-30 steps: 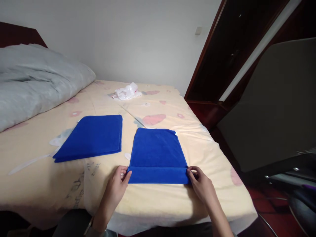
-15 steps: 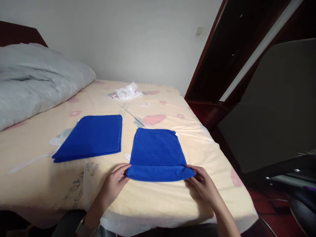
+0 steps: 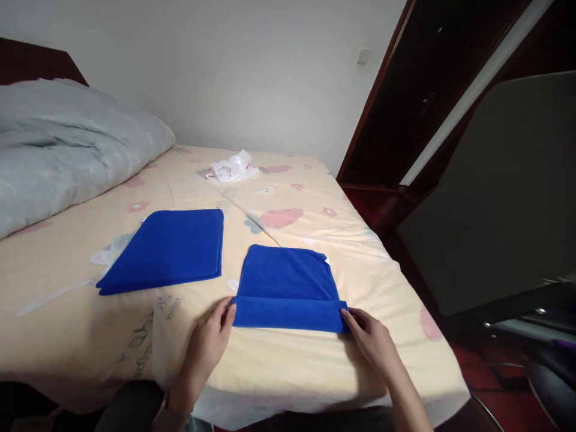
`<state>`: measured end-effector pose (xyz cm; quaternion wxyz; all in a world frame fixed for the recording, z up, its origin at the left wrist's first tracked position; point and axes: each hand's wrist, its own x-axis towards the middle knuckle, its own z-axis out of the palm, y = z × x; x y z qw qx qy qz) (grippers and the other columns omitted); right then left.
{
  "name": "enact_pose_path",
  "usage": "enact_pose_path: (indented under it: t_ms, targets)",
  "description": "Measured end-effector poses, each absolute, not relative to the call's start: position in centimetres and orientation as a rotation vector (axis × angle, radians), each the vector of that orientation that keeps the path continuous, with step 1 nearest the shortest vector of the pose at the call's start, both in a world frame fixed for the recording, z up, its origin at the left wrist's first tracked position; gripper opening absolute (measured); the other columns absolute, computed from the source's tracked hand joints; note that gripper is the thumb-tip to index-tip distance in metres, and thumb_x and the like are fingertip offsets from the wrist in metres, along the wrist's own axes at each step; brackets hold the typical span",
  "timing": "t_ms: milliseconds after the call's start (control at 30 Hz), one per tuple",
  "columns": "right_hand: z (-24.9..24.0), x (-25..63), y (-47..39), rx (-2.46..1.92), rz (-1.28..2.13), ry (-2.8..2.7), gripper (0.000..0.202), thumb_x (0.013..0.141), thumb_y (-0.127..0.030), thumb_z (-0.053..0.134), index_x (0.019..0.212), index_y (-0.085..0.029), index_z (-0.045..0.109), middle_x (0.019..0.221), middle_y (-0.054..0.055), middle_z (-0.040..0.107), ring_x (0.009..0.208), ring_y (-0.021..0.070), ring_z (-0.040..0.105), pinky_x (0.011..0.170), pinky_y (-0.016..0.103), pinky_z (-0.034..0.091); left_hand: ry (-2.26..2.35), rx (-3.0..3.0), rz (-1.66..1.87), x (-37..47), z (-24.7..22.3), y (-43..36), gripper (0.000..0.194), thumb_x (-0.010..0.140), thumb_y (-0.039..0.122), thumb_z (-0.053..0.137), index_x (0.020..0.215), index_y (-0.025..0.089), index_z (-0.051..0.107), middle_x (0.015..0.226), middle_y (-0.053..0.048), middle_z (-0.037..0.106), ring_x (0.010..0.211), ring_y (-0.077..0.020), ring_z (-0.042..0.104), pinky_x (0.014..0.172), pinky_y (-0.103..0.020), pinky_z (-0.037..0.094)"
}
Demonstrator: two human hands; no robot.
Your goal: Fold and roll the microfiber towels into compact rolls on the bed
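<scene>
A blue towel (image 3: 288, 273) lies on the bed in front of me, its near edge folded over into a flat band. My left hand (image 3: 215, 330) pinches the left end of that band between thumb and fingers. At the right end, my right hand (image 3: 369, 336) grips the band with the thumb on top and the fingers behind it. A small white tag shows at the towel's far right corner. To the left lies a stack of folded blue towels (image 3: 173, 249), touched by neither hand.
The bed (image 3: 306, 366) has a pale yellow patterned sheet. A crumpled white plastic bag (image 3: 234, 167) lies toward the wall, and a grey quilt (image 3: 67, 150) is heaped at the left. Dark wooden furniture (image 3: 396, 102) and a large dark panel (image 3: 504, 192) stand right of the bed.
The towel's far edge has come nearer to me and its folded band is flatter and a little wider. Both thumbs now lie over the band's ends.
</scene>
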<state>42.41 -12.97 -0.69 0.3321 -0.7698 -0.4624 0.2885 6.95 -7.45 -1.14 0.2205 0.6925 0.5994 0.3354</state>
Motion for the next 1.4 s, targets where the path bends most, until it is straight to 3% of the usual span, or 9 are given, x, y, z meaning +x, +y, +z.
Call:
enact_pose_path:
  t_ms: [167, 300, 433, 600, 800, 933, 1033, 1200, 1400]
  targets:
    - [-0.5, 41.7, -13.1, -2.181, 0.580, -1.262, 0.046, 0.087, -0.063, 0.046, 0.100, -0.025, 0.070, 0.098, 0.007, 0.075, 0.094, 0.0309, 0.067, 0.078, 0.037, 0.048, 1.788, 2.174, 0.780, 7.5, -0.5, -8.1, 0.034, 0.092, 0.050, 0.048, 0.087, 0.023, 0.068, 0.079, -0.006, 0.069, 0.075, -0.0220, 0.065, 0.069, -0.031, 0.050]
    - [0.1, 41.2, -13.2, -2.220, 0.590, -1.246, 0.047, 0.089, -0.064, 0.040, 0.105, -0.029, 0.067, 0.097, 0.004, 0.075, 0.091, 0.0295, 0.068, 0.073, 0.036, 0.047, 1.793, 2.203, 0.796, 8.1, -0.7, -8.3, 0.036, 0.095, 0.046, 0.044, 0.077, 0.022, 0.064, 0.078, -0.006, 0.065, 0.074, -0.0217, 0.064, 0.067, -0.031, 0.049]
    - [0.4, 41.0, -13.1, -2.211, 0.627, -1.152, 0.045, 0.087, -0.069, 0.043, 0.101, -0.032, 0.063, 0.092, 0.002, 0.075, 0.088, 0.0274, 0.068, 0.070, 0.033, 0.046, 1.703, 2.123, 0.912, 8.3, -0.7, -8.4, 0.032, 0.095, 0.045, 0.045, 0.084, 0.022, 0.064, 0.097, -0.008, 0.068, 0.088, -0.0231, 0.067, 0.078, -0.033, 0.053]
    - [0.0, 40.9, -13.0, -2.125, 0.737, -1.092, 0.046, 0.085, -0.072, 0.044, 0.092, -0.027, 0.056, 0.060, -0.002, 0.066, 0.051, 0.0213, 0.059, 0.053, 0.029, 0.040, 1.587, 1.773, 0.942, 8.2, -0.9, -8.5, 0.027, 0.092, 0.046, 0.049, 0.102, 0.023, 0.060, 0.113, -0.008, 0.069, 0.102, -0.0245, 0.068, 0.087, -0.036, 0.055]
    - [-0.6, 40.7, -12.8, -1.963, 0.761, -1.049, 0.042, 0.082, -0.067, 0.053, 0.095, -0.027, 0.053, 0.077, 0.001, 0.069, 0.057, 0.0196, 0.064, 0.053, 0.028, 0.047, 1.407, 1.364, 1.207, 8.3, -2.9, -7.3, 0.034, 0.082, 0.047, 0.065, 0.097, 0.019, 0.052, 0.098, -0.009, 0.071, 0.098, -0.0237, 0.070, 0.087, -0.037, 0.057]
    - [-1.2, 41.1, -12.8, -1.812, 0.841, -1.006, 0.044, 0.080, -0.067, 0.055, 0.094, -0.025, 0.053, 0.078, 0.002, 0.067, 0.054, 0.0185, 0.062, 0.048, 0.028, 0.049, 1.452, 1.265, 1.344, 8.5, -2.1, -7.4, 0.053, 0.074, 0.046, 0.073, 0.113, 0.020, 0.048, 0.106, -0.007, 0.063, 0.077, -0.0174, 0.071, 0.061, -0.027, 0.060]
    - [-1.6, 41.8, -12.9, -1.838, 0.767, -1.063, 0.043, 0.079, -0.063, 0.060, 0.094, -0.023, 0.055, 0.081, 0.003, 0.068, 0.060, 0.0194, 0.064, 0.051, 0.028, 0.050, 1.467, 1.372, 1.181, 8.0, -1.0, -7.8, 0.042, 0.076, 0.047, 0.069, 0.106, 0.020, 0.057, 0.103, -0.005, 0.060, 0.056, -0.0105, 0.062, 0.039, -0.020, 0.050]
    - [-0.9, 42.4, -13.4, -1.804, 0.725, -1.105, 0.041, 0.079, -0.057, 0.063, 0.101, -0.022, 0.063, 0.114, 0.008, 0.067, 0.091, 0.0251, 0.067, 0.071, 0.031, 0.055, 1.376, 1.603, 1.015, 6.1, -0.5, -7.2, 0.023, 0.081, 0.037, 0.059, 0.086, 0.020, 0.073, 0.106, -0.010, 0.068, 0.093, -0.0235, 0.069, 0.064, -0.028, 0.061]
    - [0.8, 42.4, -14.5, -1.507, 1.177, -1.167, 0.059, 0.082, -0.044, 0.066, 0.136, -0.025, 0.049, 0.120, 0.009, 0.066, 0.096, 0.0229, 0.067, 0.083, 0.034, 0.056, 1.214, 1.497, 0.866, 4.2, -0.2, -6.6, 0.040, 0.072, 0.027, 0.062, 0.110, 0.021, 0.072, 0.115, -0.010, 0.072, 0.097, -0.0245, 0.071, 0.087, -0.039, 0.059]
